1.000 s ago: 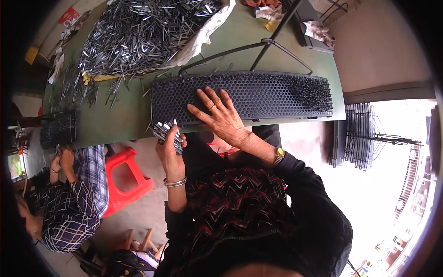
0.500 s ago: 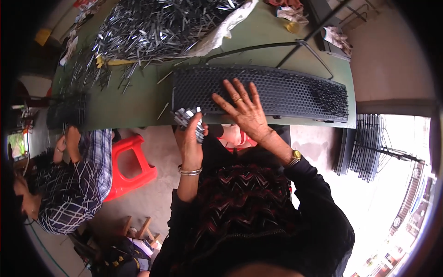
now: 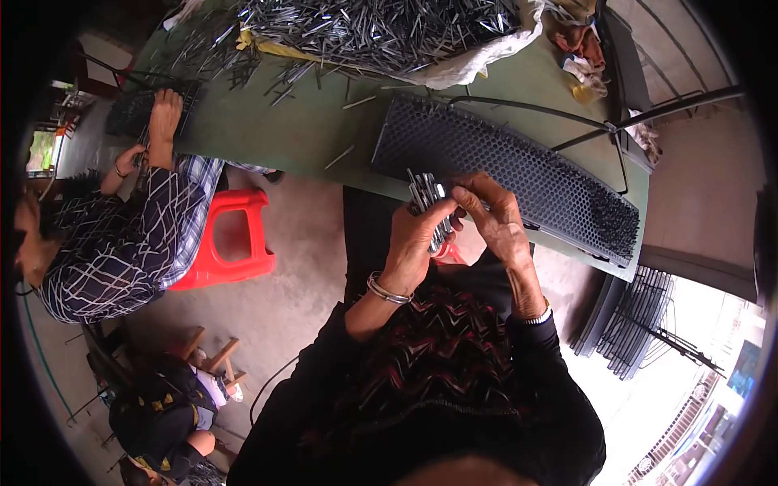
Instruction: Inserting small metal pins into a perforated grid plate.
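My left hand (image 3: 410, 243) is closed around a bundle of short, thin metal strips (image 3: 425, 196), whose ends stick up past the thumb. Right beside the bundle is my right hand (image 3: 501, 223), its fingers curled and thumb drawn in; whatever lies between the fingertips is hidden. Both hands are just off the near edge of the green table. Beyond them lies a long black tray full of round holes (image 3: 486, 151). Dark pieces stand packed in the holes at its right end (image 3: 612, 217).
A heap of loose metal strips (image 3: 389, 32) lies on a white sack (image 3: 502, 49) across the green table (image 3: 267, 134). Black rods (image 3: 604, 125) cross behind the tray. At left, a co-worker (image 3: 121, 235) sits by a red stool (image 3: 263, 261). Racks (image 3: 636, 316) stand at right.
My right hand has lifted off the tray and come to the bundle in my left hand. The view has turned, so the table and tray now appear slanted. The co-worker's hand has moved up onto the table.
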A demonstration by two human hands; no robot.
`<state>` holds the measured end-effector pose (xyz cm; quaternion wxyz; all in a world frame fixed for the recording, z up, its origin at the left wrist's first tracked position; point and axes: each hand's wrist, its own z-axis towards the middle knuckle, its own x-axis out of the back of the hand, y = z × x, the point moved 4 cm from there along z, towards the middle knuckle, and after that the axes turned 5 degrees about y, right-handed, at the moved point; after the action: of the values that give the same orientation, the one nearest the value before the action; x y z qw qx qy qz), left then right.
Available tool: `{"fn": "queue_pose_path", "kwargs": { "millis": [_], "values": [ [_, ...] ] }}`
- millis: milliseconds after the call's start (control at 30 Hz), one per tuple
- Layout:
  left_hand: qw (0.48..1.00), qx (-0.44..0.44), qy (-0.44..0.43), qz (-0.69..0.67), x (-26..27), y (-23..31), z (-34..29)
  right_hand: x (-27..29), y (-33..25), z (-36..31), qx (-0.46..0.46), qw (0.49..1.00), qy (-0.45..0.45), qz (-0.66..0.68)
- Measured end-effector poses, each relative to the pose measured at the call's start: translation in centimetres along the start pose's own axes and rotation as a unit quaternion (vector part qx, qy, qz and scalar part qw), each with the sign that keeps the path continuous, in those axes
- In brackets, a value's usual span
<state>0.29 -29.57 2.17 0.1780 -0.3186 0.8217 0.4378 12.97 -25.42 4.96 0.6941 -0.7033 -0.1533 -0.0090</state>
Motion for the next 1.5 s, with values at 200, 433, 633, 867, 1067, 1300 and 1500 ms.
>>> {"fn": "queue_pose_path", "kwargs": {
  "millis": [200,433,633,867,1067,1300,1500],
  "values": [
    [0.999,0.002,-0.017,0.029,-0.4,0.6,-0.3,1.0,-0.7,0.2,-0.113,0.986,-0.048,0.113],
    [0.999,0.036,-0.006,0.04,-0.3,1.2,0.2,0.9,-0.5,0.8,-0.114,0.989,-0.015,0.097],
    [0.998,0.026,-0.027,0.046,-0.1,1.1,0.7,0.6,-0.9,1.8,-0.131,0.984,-0.049,0.109],
    [0.999,0.009,-0.017,0.04,-0.1,1.4,1.2,1.0,-0.9,2.6,-0.122,0.989,-0.056,0.063],
    [1.0,0.004,-0.003,0.016,0.6,0.9,1.8,1.2,-1.3,3.0,-0.095,0.995,-0.027,0.022],
    [0.988,0.035,-0.034,-0.149,0.7,0.3,2.2,1.8,-3.4,6.0,0.083,0.98,0.171,-0.052],
    [0.982,0.068,-0.036,-0.173,0.6,-0.1,2.2,0.6,-2.4,9.1,0.145,0.959,0.205,-0.132]
  ]
}}
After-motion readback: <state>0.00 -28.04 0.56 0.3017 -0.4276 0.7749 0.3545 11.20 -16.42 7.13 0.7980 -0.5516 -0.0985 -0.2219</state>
